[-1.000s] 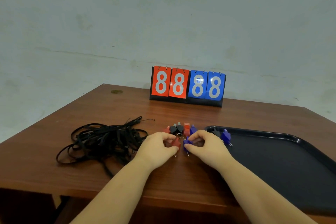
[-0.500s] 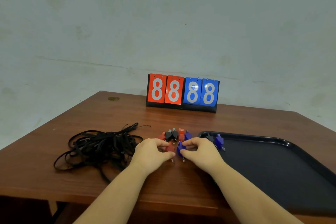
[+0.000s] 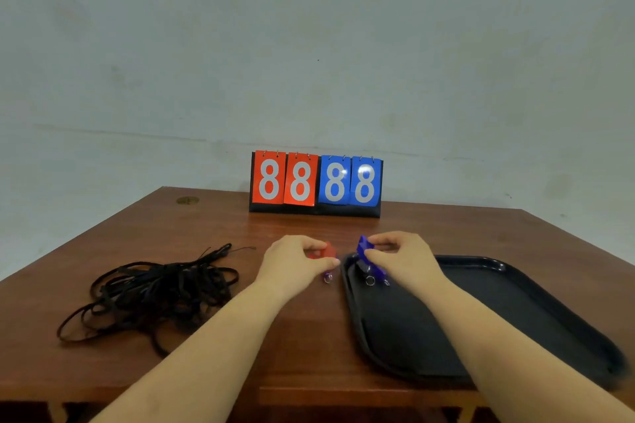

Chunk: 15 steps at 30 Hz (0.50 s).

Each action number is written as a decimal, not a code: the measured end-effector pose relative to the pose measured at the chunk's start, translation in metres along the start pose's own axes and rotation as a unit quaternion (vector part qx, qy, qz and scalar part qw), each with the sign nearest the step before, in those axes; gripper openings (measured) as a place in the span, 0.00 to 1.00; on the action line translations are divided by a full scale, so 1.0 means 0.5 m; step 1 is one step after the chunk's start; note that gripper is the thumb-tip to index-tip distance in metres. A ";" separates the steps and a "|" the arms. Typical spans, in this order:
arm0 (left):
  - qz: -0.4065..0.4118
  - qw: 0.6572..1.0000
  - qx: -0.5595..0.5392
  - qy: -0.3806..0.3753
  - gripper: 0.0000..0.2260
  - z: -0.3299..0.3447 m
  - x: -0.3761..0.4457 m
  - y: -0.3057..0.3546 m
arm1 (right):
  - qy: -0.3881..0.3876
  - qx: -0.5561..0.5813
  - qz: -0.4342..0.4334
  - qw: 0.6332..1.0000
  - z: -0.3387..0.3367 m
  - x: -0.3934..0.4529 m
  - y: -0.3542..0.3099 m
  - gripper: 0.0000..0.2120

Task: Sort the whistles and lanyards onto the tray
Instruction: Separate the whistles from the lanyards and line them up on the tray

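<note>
My left hand [image 3: 295, 263] pinches a red whistle [image 3: 326, 252] just left of the black tray [image 3: 515, 312], a small metal ring [image 3: 327, 279] dangling under it. My right hand [image 3: 400, 257] pinches a blue whistle [image 3: 365, 246] above the tray's near-left corner. Below it, another blue whistle [image 3: 378, 273] and a dark one with a key ring [image 3: 370, 280] lie inside the tray. A tangled pile of black lanyards [image 3: 154, 292] sits on the wooden table [image 3: 309, 336] to the left. The other whistles on the table are hidden behind my hands.
A flip scoreboard [image 3: 316, 184] showing 8 8 in red and 8 8 in blue stands at the table's back edge against the wall. The tray reaches the table's right front edge. A round brass-coloured mark [image 3: 187, 200] sits at the far left corner.
Both hands have lifted off the table with a whistle each; the right hand has carried its blue whistle rightward over the tray's corner. The camera has tilted.
</note>
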<state>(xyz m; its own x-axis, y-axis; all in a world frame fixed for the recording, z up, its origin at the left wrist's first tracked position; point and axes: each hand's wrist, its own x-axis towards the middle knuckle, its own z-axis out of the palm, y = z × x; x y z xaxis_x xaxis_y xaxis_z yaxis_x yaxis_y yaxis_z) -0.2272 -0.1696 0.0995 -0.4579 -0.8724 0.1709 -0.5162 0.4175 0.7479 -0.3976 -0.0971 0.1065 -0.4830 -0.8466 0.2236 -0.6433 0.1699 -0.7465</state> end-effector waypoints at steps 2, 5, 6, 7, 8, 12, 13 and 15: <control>0.010 1.000 -0.020 -0.021 0.21 0.037 0.013 0.032 | 0.014 -0.013 0.009 1.000 -0.039 0.007 0.027 0.16; 0.025 0.998 -0.019 -0.048 0.22 0.099 0.034 0.074 | 0.037 -0.027 0.026 0.999 -0.087 0.020 0.071 0.16; 0.030 0.998 -0.013 -0.054 0.22 0.119 0.042 0.085 | 0.040 -0.029 0.029 0.998 -0.100 0.024 0.086 0.16; 0.034 0.998 -0.007 -0.055 0.22 0.137 0.050 0.094 | 0.041 -0.032 0.033 0.998 -0.109 0.030 0.100 0.16; 0.036 0.998 -0.002 -0.055 0.22 0.154 0.059 0.102 | 0.043 -0.034 0.036 0.998 -0.116 0.036 0.114 0.16; 0.042 0.997 0.048 -0.043 0.21 0.210 0.092 0.121 | 0.027 -0.038 0.057 0.997 -0.119 0.063 0.155 0.16; 0.044 0.996 0.066 -0.039 0.20 0.221 0.100 0.122 | 0.020 -0.040 0.062 0.997 -0.116 0.069 0.163 0.16; 0.053 0.992 0.110 -0.032 0.20 0.240 0.109 0.123 | 0.012 -0.042 0.075 0.996 -0.107 0.077 0.178 0.15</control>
<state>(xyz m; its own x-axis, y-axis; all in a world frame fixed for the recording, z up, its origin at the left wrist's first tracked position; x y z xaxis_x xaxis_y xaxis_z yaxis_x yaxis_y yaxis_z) -0.3708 -0.1612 0.0779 -0.5595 -0.8059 0.1937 -0.6049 0.5568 0.5693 -0.5051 -0.0877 0.0821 -0.5900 -0.7970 0.1290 -0.6099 0.3352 -0.7181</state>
